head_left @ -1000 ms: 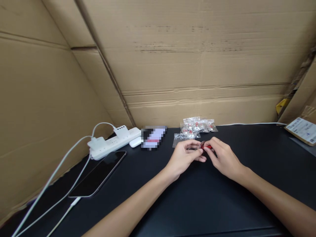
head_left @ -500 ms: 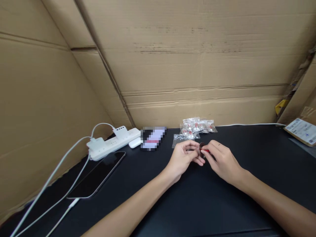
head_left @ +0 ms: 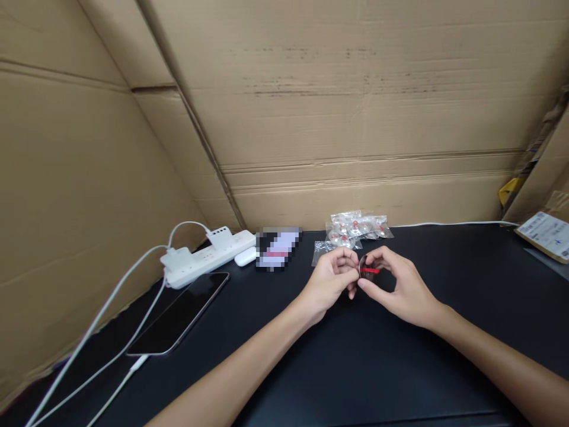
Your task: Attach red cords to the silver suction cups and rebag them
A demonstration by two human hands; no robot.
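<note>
A thin, round, shiny disc (head_left: 363, 262) stands on edge between my two hands above the black table. A narrow red piece (head_left: 370, 270) sticks out from its right-hand face. My left hand (head_left: 332, 279) is closed, pinching the disc from the left. Thumb and forefinger of my right hand (head_left: 398, 284) curve around the red piece, their tips on the disc's rim. Just beyond the hands lies a pile of small clear bags (head_left: 355, 228) with round, shiny, red-marked things inside. One flat clear bag (head_left: 320, 250) is partly hidden behind my left hand.
On the left, a white power strip (head_left: 208, 258) with chargers and white cables lies behind a dark phone (head_left: 182, 314). A small white case (head_left: 246, 256) and a blurred-out flat item (head_left: 280, 249) sit nearby. Cardboard walls (head_left: 364, 130) enclose the table; a labelled packet (head_left: 544, 234) rests far right.
My right fingers have left the red piece and spread to the disc's rim, so the red piece now shows. My left hand keeps its hold. The view has shifted slightly.
</note>
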